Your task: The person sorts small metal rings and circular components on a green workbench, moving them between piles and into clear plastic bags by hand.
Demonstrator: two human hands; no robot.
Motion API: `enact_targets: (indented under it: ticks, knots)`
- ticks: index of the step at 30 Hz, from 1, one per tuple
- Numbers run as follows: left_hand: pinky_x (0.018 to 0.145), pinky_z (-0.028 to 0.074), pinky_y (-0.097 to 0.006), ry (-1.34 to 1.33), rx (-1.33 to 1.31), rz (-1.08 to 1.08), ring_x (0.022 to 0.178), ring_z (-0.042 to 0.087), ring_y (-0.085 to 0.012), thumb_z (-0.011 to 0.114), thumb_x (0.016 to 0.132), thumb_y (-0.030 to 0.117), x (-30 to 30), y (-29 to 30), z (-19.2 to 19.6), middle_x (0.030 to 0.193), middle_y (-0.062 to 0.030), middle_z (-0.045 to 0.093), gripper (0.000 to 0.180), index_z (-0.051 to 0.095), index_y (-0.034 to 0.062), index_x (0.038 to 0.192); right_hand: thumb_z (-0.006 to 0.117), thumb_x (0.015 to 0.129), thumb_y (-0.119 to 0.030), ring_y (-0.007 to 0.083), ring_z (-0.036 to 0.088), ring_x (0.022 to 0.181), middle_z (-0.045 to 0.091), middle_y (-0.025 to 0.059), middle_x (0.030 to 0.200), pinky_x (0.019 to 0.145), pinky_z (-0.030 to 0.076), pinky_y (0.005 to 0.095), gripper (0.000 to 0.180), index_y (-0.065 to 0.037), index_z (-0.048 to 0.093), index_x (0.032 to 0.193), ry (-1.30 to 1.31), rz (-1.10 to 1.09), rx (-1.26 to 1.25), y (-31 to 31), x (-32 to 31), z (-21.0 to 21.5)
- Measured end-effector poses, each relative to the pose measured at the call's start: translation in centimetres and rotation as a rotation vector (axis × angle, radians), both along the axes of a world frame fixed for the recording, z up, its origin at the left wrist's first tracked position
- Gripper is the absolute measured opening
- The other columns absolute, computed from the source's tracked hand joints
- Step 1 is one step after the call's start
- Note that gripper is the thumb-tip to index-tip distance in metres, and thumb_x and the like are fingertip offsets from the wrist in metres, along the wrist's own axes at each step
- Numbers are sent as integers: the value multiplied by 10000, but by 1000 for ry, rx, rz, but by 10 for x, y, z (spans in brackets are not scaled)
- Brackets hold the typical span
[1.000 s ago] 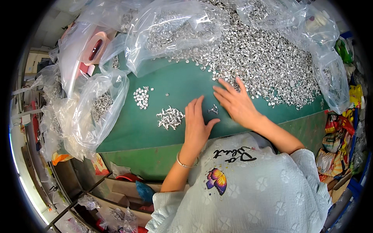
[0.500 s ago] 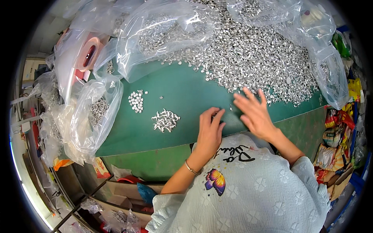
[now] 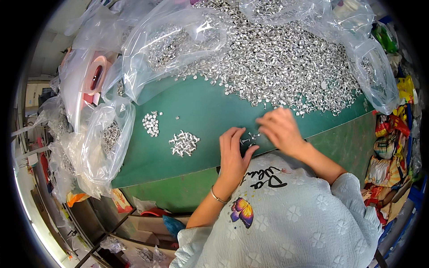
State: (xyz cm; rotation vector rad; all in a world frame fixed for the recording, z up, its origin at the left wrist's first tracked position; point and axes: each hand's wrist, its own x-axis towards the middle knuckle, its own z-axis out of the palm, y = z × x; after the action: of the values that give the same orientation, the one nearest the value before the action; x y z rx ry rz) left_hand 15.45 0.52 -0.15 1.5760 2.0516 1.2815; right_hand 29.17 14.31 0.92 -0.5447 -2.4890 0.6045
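My left hand (image 3: 233, 151) rests on the green tabletop, its thumb and fingers apart around a few small shiny metal pieces (image 3: 250, 138). Just right of these pieces is my right hand (image 3: 282, 133), its fingers bent down toward the table and smeared by motion; whether they hold anything cannot be made out. Beyond both hands spreads a big heap of small curved silver metal parts (image 3: 286, 67). To the left lie a small pile of curved silver parts (image 3: 184, 143) and a smaller cluster of cube-like silver pieces (image 3: 150, 123).
Clear plastic bags (image 3: 178, 42) partly cover the heap at the back. Another bag with metal parts (image 3: 100, 143) stands at the table's left edge, near a pink and white device (image 3: 95, 75). Colourful packages (image 3: 389, 143) are stacked right of the green table (image 3: 210, 102).
My right hand has drawn back from the heap's edge toward my left hand. More small metal pieces now lie between the hands. The whole view has shifted slightly.
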Motion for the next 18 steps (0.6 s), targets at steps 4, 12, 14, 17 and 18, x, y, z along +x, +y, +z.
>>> enact_targets:
  ticks: [4,12,14,17,18]
  knots:
    - [872,382,-405,100,-131,-83,1014,496,-294,800,709,164,6,8,8,1146,-110,517,538,566,65,1183,682,766,-125,215,510,882,566,26,926,737,371,361,184,-65,650,938,-47,-182,168,13,-8,2]
    - [886,361,-439,178,-75,-48,1079,474,-314,755,750,138,12,7,0,1161,-113,509,430,587,74,1141,630,760,-72,212,520,883,571,36,925,772,374,361,134,-53,652,891,-12,-20,70,0,9,-3]
    - [901,349,-450,298,-104,-66,1100,467,-327,756,757,179,14,9,0,1177,-124,500,461,564,61,1159,640,759,-55,214,523,861,569,43,898,756,377,346,125,-50,649,884,54,-79,93,6,5,-4]
    - [923,328,-450,340,-151,33,1116,457,-338,764,749,251,22,20,-12,1199,-152,487,558,511,26,1192,642,764,-41,220,524,844,570,41,888,733,379,335,106,-51,647,869,57,-53,42,3,-4,-9]
    - [929,319,-447,322,-152,77,1115,455,-354,773,740,271,23,26,-11,1200,-177,484,614,477,-4,1202,645,765,-33,224,524,826,573,36,865,716,378,333,84,-48,652,847,61,-11,55,4,-7,-9]
